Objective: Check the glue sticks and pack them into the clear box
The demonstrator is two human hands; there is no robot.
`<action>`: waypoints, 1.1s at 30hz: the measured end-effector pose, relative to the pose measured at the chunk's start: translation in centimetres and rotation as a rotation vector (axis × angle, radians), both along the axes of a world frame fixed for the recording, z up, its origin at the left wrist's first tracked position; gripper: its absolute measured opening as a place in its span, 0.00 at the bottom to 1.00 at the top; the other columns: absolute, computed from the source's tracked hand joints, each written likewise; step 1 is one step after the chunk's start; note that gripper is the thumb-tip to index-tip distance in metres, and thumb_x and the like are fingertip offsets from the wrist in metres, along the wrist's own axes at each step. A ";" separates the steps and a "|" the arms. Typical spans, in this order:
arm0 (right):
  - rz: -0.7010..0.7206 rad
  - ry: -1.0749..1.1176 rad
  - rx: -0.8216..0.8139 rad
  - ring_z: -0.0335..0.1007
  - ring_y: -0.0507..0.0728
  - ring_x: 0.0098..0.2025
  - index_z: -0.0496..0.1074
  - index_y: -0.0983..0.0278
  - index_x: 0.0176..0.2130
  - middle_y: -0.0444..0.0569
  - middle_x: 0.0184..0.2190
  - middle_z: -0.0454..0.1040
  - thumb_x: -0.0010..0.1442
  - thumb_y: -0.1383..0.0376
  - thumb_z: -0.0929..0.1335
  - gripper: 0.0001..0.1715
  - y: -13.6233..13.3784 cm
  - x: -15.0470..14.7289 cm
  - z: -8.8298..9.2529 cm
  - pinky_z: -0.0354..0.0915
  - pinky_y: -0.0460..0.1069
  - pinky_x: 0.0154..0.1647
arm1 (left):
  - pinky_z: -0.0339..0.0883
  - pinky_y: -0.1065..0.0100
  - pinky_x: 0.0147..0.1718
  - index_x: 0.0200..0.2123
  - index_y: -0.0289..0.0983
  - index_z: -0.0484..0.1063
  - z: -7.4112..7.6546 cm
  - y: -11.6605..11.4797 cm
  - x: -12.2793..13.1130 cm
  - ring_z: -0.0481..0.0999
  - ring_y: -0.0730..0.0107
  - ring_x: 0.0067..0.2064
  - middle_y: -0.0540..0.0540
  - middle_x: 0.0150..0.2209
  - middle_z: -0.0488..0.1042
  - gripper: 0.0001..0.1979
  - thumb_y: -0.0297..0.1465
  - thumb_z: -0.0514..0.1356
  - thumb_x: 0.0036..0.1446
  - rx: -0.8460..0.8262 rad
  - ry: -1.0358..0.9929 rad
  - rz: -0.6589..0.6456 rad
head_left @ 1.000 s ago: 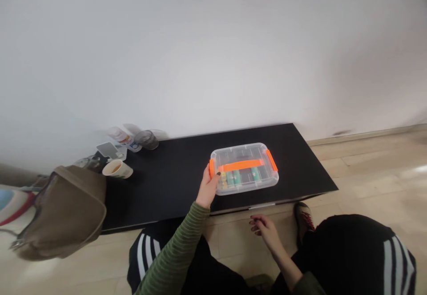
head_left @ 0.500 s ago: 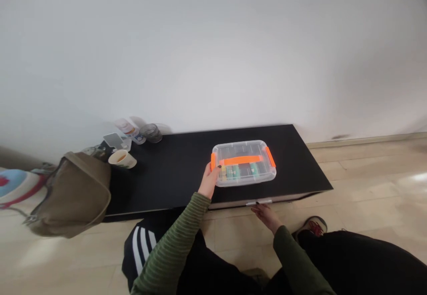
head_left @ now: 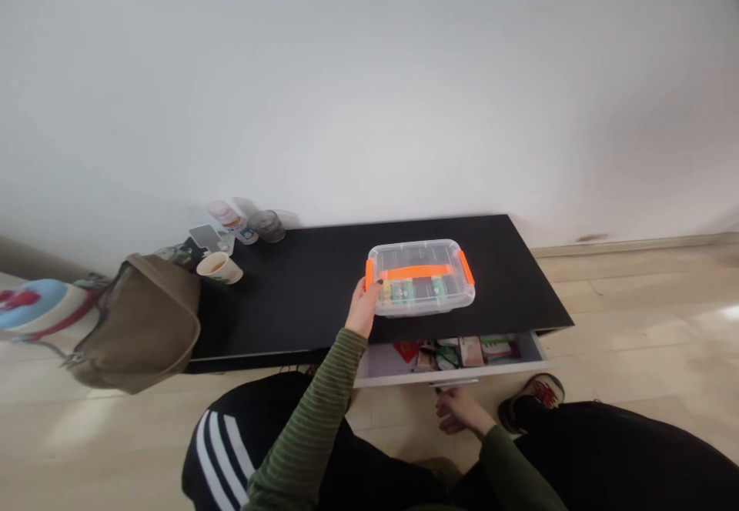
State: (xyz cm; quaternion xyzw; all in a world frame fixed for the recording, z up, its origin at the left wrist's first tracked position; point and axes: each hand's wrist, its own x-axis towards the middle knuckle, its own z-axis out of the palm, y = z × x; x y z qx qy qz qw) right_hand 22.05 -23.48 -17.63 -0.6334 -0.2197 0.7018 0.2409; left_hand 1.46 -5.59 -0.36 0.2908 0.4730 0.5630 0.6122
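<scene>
A clear plastic storage box (head_left: 421, 278) with orange latches and an orange strap lies on the black cabinet top (head_left: 289, 318), with green and yellow packages visible inside. My left hand (head_left: 363, 309) grips the box's left end at its orange latch. My right hand (head_left: 460, 411) is below the cabinet's front, closed around the metal handle (head_left: 456, 382) of a white drawer (head_left: 450, 365). The open drawer holds several packets and a red envelope, partly hidden under the cabinet.
A paper cup (head_left: 219, 268) of tea, a dark glass (head_left: 266, 226), a spray can (head_left: 231, 220) and a phone (head_left: 205, 236) stand at the cabinet's far left. An olive bag (head_left: 144, 325) hangs over its left end. My knees and a sandalled foot (head_left: 534, 402) are below.
The drawer has slid out toward me with my right hand on its handle, showing its contents. My left hand stays on the box, which has not shifted on the cabinet.
</scene>
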 end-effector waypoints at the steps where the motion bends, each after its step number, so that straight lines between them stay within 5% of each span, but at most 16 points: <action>1: 0.081 -0.014 0.056 0.73 0.58 0.21 0.68 0.65 0.25 0.50 0.22 0.73 0.50 0.56 0.72 0.16 -0.5 -0.1 1.2 0.67 0.51 0.23 | 0.70 0.63 0.41 0.44 0.34 0.70 0.1 0.0 0.1 0.78 0.63 0.38 0.45 0.36 0.77 0.21 0.36 0.67 0.47 -0.008 -0.020 -0.003; 4: 0.337 -0.153 0.423 0.75 0.57 0.29 0.73 0.64 0.31 0.50 0.28 0.76 0.60 0.54 0.64 0.17 -0.6 0.5 5.3 0.68 0.49 0.29 | 0.70 0.63 0.41 0.43 0.33 0.70 0.6 -0.2 0.3 0.78 0.64 0.38 0.44 0.35 0.77 0.22 0.35 0.68 0.46 -0.018 -0.063 -0.008; 8: 0.389 -0.486 0.727 0.74 0.60 0.45 0.76 0.64 0.42 0.53 0.40 0.79 0.61 0.57 0.62 0.19 0.6 2.6 8.2 0.67 0.53 0.48 | 0.69 0.65 0.40 0.41 0.33 0.70 0.7 -0.5 0.6 0.78 0.64 0.38 0.46 0.32 0.77 0.20 0.32 0.67 0.44 0.013 -0.094 0.015; 14: 0.625 -0.584 0.667 0.70 0.61 0.56 0.73 0.63 0.55 0.55 0.53 0.75 0.61 0.61 0.62 0.25 -1.8 2.2 5.6 0.62 0.54 0.57 | 0.68 0.65 0.40 0.39 0.34 0.70 0.3 -1.3 0.9 0.78 0.64 0.38 0.48 0.30 0.76 0.18 0.31 0.65 0.43 0.022 -0.114 0.091; 18: 0.864 -0.669 0.582 0.74 0.61 0.52 0.75 0.61 0.52 0.56 0.49 0.78 0.62 0.61 0.63 0.22 -4.2 1.1 4.0 0.65 0.53 0.53 | 0.69 0.66 0.38 0.37 0.34 0.70 0.1 -1.9 1.1 0.78 0.65 0.36 0.49 0.28 0.75 0.16 0.30 0.65 0.42 0.034 -0.132 0.157; 23: 0.915 -0.739 0.610 0.76 0.62 0.49 0.76 0.60 0.50 0.57 0.46 0.79 0.64 0.60 0.62 0.20 -4.7 0.9 3.7 0.67 0.53 0.51 | 0.69 0.66 0.38 0.35 0.34 0.71 0.2 -3.6 0.9 0.78 0.68 0.33 0.50 0.27 0.75 0.15 0.29 0.65 0.41 0.024 -0.151 0.229; 28: 0.766 -0.586 0.617 0.74 0.63 0.51 0.75 0.62 0.51 0.57 0.49 0.78 0.60 0.59 0.64 0.23 -3.8 1.4 4.0 0.66 0.55 0.54 | 0.70 0.67 0.39 0.40 0.34 0.74 0.8 -7.4 -0.3 0.79 0.66 0.38 0.47 0.33 0.78 0.19 0.31 0.67 0.41 -0.019 -0.185 0.241; 33: 0.026 -0.372 0.553 0.72 0.64 0.54 0.73 0.64 0.53 0.57 0.52 0.76 0.59 0.50 0.63 0.30 -2.2 3.6 5.6 0.65 0.57 0.56 | 0.70 0.65 0.46 0.46 0.36 0.75 1.1 -13.5 -1.3 0.78 0.60 0.48 0.43 0.44 0.79 0.22 0.32 0.67 0.45 -0.045 -0.136 0.200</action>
